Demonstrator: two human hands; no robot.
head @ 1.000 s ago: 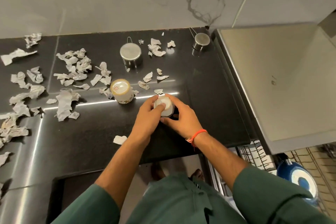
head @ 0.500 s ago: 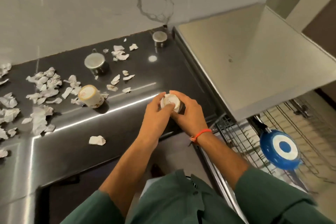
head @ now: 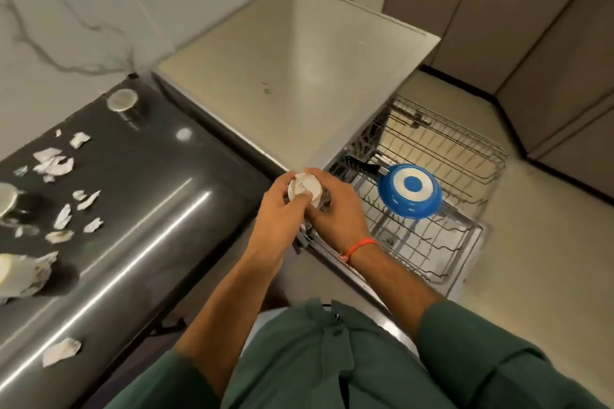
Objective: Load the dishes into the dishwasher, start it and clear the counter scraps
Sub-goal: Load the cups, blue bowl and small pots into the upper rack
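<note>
Cup direction: the white cup (head: 303, 191) is upside down, its round base faces up toward my eyes, and its long axis runs down and a little away from me.
Cup look: the base is cream-white with a small dark printed mark I cannot read; the lower part looks darker and is mostly hidden by my fingers.
Cup place: in the air between my two hands, over the right end of the dark counter (head: 139, 226), just beside the pulled-out dishwasher rack (head: 442, 242).
Left hand: my left hand (head: 282, 219) grips the cup from the left side, with the thumb pressed on the base.
Right hand: my right hand (head: 335, 209) is wrapped around the right side of the cup; an orange thread (head: 360, 247) is on this wrist.
Rack: a blue pan (head: 410, 191) lies upside down in it, with the black handle pointing to the left.
Counter: torn paper scraps (head: 63, 219) lie on it, a steel cup (head: 122, 101) stands near the wall, and another pale cup (head: 23, 276) is at the left edge.
</note>
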